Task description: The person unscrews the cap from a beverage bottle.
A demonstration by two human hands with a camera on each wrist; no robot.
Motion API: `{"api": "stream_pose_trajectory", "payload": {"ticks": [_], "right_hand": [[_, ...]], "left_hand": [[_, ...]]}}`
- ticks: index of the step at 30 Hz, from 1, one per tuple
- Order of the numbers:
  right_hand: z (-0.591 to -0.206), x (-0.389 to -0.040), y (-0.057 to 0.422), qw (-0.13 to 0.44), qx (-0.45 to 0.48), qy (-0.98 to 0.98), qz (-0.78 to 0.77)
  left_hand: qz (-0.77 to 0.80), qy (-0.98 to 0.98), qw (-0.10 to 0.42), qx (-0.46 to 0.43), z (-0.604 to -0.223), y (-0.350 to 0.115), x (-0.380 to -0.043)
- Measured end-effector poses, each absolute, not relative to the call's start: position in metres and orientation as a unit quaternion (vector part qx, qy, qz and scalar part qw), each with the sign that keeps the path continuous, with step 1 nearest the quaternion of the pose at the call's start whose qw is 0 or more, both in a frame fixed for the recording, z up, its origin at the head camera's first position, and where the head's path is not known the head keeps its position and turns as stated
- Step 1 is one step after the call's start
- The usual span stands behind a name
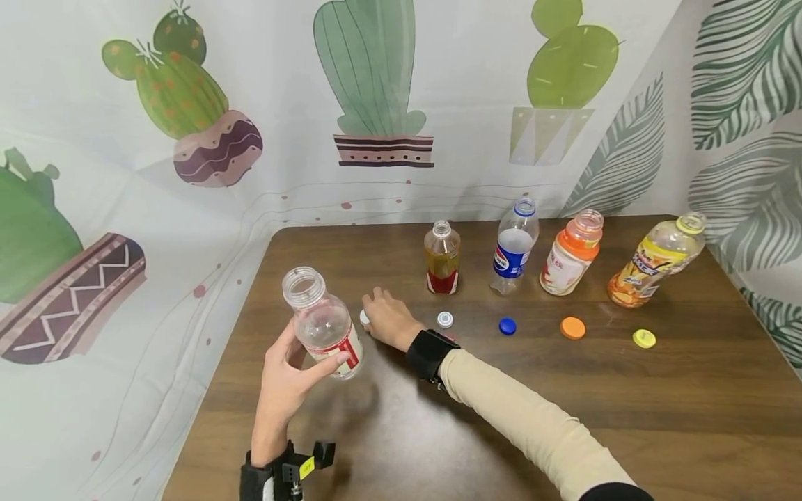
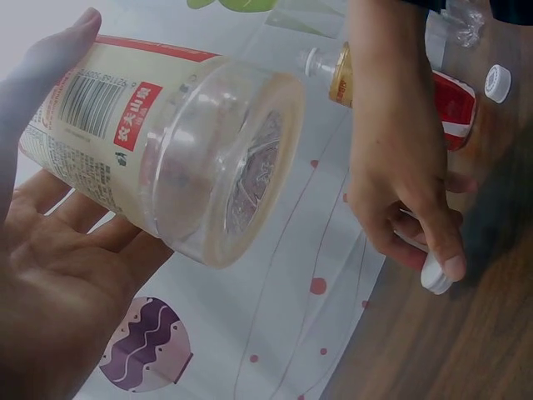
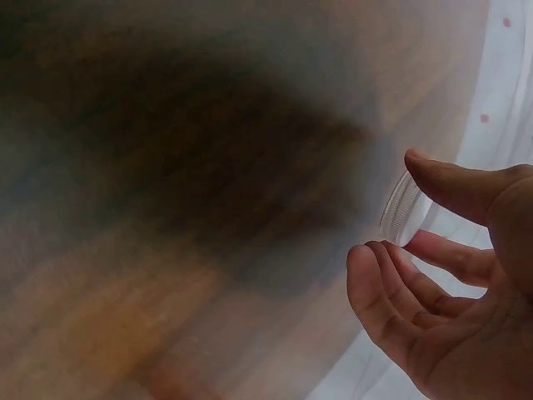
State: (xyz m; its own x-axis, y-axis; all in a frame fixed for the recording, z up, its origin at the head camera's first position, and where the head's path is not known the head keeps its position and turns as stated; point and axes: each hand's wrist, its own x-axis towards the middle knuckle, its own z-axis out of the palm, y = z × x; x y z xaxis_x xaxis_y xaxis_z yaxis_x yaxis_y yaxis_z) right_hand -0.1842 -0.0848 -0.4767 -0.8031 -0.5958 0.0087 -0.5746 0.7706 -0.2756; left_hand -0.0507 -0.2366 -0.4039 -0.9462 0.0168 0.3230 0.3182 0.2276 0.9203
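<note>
My left hand (image 1: 283, 381) holds a wide-mouthed clear plastic bottle (image 1: 324, 321) with a red and cream label, thumb on the near side and fingers behind. The bottle has no cap and tilts above the table; its base (image 2: 254, 167) faces the left wrist camera. Just beyond it, my right hand (image 1: 390, 320) pinches a white bottle cap (image 3: 401, 210) between thumb and fingers. In the left wrist view this cap (image 2: 435, 275) is close to the wood, but whether it touches is unclear. Another white cap (image 1: 445, 319) lies to the right of the right hand.
Along the back of the table (image 1: 501, 417) stand uncapped bottles: a small amber one (image 1: 442, 259), a blue-labelled one (image 1: 514, 247), an orange-topped one (image 1: 571, 254) and a yellow-labelled one (image 1: 654, 261). Before them lie blue (image 1: 507, 325), orange (image 1: 573, 328) and yellow (image 1: 644, 338) caps.
</note>
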Motion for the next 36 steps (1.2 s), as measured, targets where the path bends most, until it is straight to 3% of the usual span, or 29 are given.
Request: {"api": "stream_pose_trajectory", "payload": {"ticks": [21, 31, 36], "right_hand": [[-0.483, -0.187, -0.079, 0.051, -0.300, 0.940, -0.157], [-0.433, -0.181, -0.040, -0.001, -0.298, 0.924, -0.241], [-0.396, -0.170, -0.022, 0.000, -0.275, 0.903, -0.332]], "left_hand": [[-0.611, -0.775, 0.123, -0.106, -0.410, -0.238, -0.056], [-0.619, -0.769, 0.111, -0.112, -0.416, -0.232, -0.064], [-0.628, -0.762, 0.100, -0.123, -0.421, -0.224, -0.071]]}}
